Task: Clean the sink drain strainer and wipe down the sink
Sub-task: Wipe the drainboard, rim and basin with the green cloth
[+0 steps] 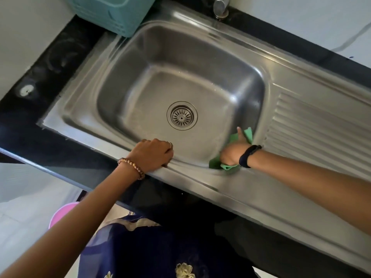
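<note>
A stainless steel sink [180, 57] is set in a black counter, with a round slotted drain strainer [182, 115] seated in the middle of its basin floor. My right hand [233, 151] presses a green cloth [248, 135] against the basin's near right corner and rim. My left hand [153, 153] rests on the sink's front rim [190, 175], fingers curled over the edge into the basin, holding nothing else.
A ribbed draining board [313, 133] lies right of the basin. A teal plastic basket [112, 13] stands on the counter at the back left. The tap base [220, 7] rises behind the basin. A pink bucket [60, 213] sits on the floor at lower left.
</note>
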The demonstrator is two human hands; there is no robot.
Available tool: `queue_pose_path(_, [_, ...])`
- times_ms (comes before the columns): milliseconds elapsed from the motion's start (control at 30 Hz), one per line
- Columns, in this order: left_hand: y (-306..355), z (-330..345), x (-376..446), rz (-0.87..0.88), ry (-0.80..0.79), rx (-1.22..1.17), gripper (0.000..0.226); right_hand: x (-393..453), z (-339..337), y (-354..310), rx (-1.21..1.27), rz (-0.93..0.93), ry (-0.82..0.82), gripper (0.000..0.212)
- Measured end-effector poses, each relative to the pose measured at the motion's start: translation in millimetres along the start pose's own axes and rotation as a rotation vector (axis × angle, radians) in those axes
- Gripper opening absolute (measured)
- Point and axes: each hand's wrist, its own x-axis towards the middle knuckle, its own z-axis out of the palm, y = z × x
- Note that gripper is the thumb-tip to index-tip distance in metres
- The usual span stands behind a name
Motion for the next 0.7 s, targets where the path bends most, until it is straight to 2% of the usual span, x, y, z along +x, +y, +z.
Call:
queue_pose_path(100, [15, -2, 6, 0.008, -0.122, -0.185, 0.024, 3, 2, 5, 0.135, -0.075, -0.011, 0.053])
queue_pose_path(200, [43, 3, 18, 0.070, -0.324, -0.238, 0.039, 1, 3, 15, 0.318, -0.217, -0.076, 0.062])
queue_pose_path(267, [62, 9, 28, 0.090, -0.439, -0.259, 0.046, 2, 2, 17, 0.280, -0.250, -0.101, 0.049])
queue_pose_path(333, [78, 14, 39, 0.110, -0.487, -0.331, 0.048, 5, -3, 25, 0.168, -0.218, -0.093, 0.044])
queue_pose_path(400, [92, 19, 49, 0.135, -0.478, -0.446, 0.048, 11, -10, 42, 0.105, -0.143, -0.034, 0.044])
queue_pose_path(533, [115, 28, 66, 0.108, -0.358, -0.666, 0.053, 29, -24, 83, -0.153, -0.015, 0.087, 0.049])
queue_pose_path(600, [125, 30, 75, 0.087, -0.318, -0.766, 0.042, 31, -24, 83, -0.179, -0.004, 0.121, 0.051])
queue_pose_path(700, [138, 31, 82, 0.102, -0.306, -0.990, 0.019, 26, -12, 75, -0.209, -0.112, 0.171, 0.042])
